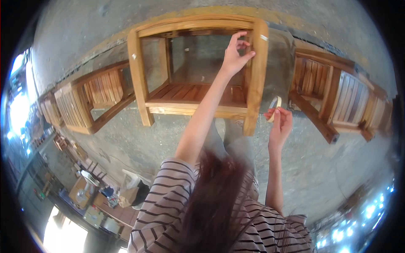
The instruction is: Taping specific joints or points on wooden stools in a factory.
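Note:
In front of me stands a wooden furniture frame [139, 80] with thick posts and a slatted lower panel [181, 92]. My left hand [237, 55] is raised at its upper right corner, near the inner side of the right post [258, 63]. Its fingers are curved and the thumb stands apart from them; nothing shows between them. Off the lower right of that post, my right hand [282, 126] grips a narrow roll of pale tape [278, 101] between thumb and fingers. Small whitish pieces stick to the right post and the left post [134, 76].
More slatted wooden furniture stands at the left [76, 107] and at the right [346, 99]. A low wall edge runs behind the frame. At the lower left are a white bag [131, 179] and a cluttered bench [80, 192]. Concrete floor [139, 139] lies around my feet.

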Action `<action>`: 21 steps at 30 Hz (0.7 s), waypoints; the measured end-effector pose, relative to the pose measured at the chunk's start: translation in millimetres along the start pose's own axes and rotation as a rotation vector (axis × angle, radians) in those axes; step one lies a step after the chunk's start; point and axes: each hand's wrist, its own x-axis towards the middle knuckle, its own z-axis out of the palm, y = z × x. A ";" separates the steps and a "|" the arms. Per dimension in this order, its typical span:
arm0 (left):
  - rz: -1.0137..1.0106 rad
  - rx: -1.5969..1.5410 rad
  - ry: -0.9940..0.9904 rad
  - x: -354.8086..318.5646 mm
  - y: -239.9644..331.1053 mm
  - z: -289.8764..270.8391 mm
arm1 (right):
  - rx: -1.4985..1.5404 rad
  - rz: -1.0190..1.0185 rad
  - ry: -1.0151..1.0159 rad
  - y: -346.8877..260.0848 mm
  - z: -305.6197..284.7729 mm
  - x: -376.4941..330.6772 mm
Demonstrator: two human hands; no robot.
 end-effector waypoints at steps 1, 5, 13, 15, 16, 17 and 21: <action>0.104 0.081 0.125 -12.1 7.9 -24.2 | -0.003 -0.006 -0.022 -1.8 6.2 -4.0; 0.404 0.584 0.664 -37.6 48.9 -167.2 | -0.040 -0.035 -0.054 -1.7 32.9 -21.2; -0.309 1.091 0.777 9.3 -27.9 -342.6 | -0.045 0.002 -0.210 -3.6 121.7 -59.5; -0.061 1.087 0.823 14.4 -29.7 -343.8 | -0.044 0.005 -0.205 -5.6 144.4 -64.7; -0.076 0.986 0.830 15.2 -30.3 -340.3 | -0.036 0.007 -0.216 -7.2 154.6 -66.2; -0.077 0.980 0.827 13.2 -29.7 -341.6 | -0.028 0.010 -0.228 -9.1 164.0 -67.9; -0.293 0.657 0.723 11.6 -16.0 -357.7 | -0.051 0.035 -0.274 -14.4 199.8 -70.4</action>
